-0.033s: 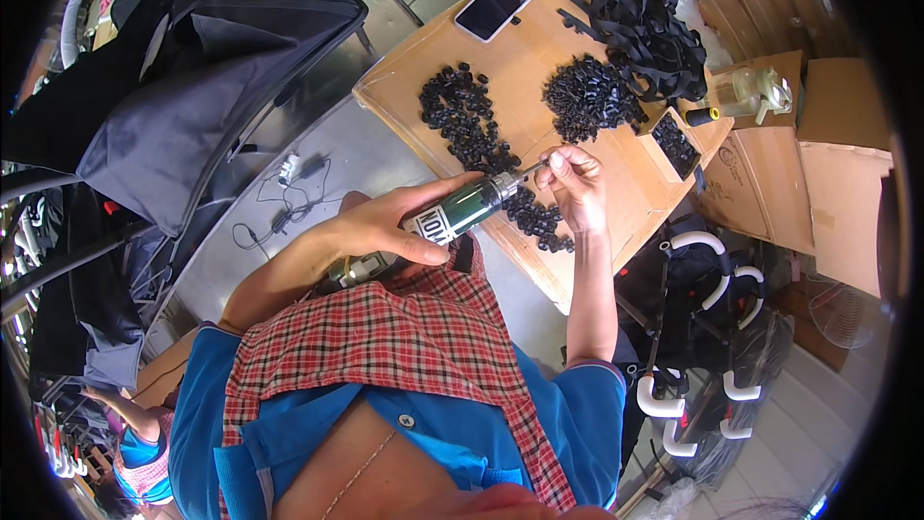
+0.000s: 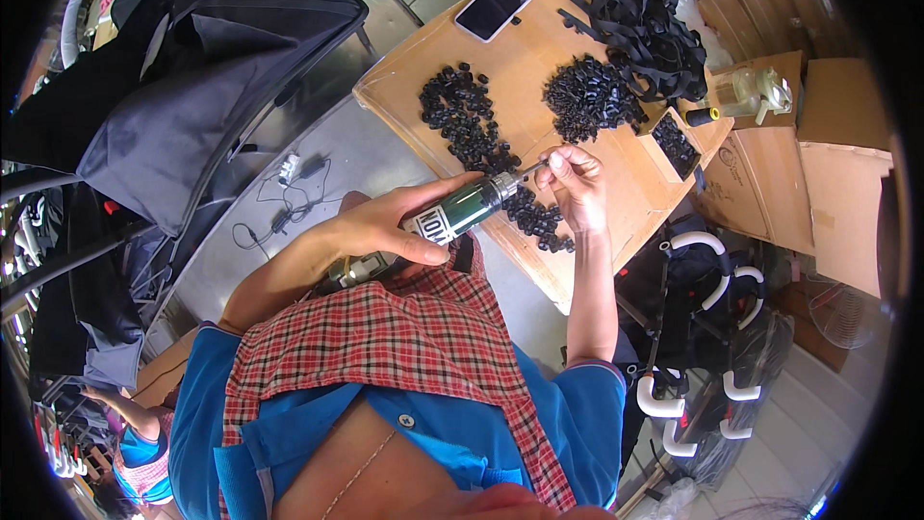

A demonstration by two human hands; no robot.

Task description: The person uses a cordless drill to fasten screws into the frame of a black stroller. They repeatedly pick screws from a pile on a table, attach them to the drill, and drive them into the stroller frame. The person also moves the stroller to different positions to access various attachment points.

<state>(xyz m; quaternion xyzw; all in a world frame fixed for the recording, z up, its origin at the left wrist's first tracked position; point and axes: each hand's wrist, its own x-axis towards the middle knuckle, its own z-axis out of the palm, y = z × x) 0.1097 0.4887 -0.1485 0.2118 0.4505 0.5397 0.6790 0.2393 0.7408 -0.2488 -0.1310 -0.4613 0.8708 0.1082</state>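
My left hand (image 2: 380, 226) is wrapped round a green and silver power screwdriver (image 2: 472, 204), held slantwise in front of my apron. Its metal nose and thin bit point up and right over the table's edge. At the bit's tip my right hand (image 2: 577, 188) is closed, thumb and fingertips pinching a small dark part that is mostly hidden. Below the tool's nose lies a small heap of black plastic pieces (image 2: 536, 221). Another heap of black pieces (image 2: 464, 116) spreads further off to the left on the cardboard-covered table (image 2: 520, 58).
A heap of dark screws or pins (image 2: 589, 96) lies mid-table. Behind it are tangled black straps (image 2: 654, 39), an open box of black parts (image 2: 674, 146) and a phone (image 2: 493, 8). Cartons (image 2: 847, 202) stand right; frames with white curved tubes (image 2: 703, 243) below. Another person (image 2: 144, 453) is lower left.
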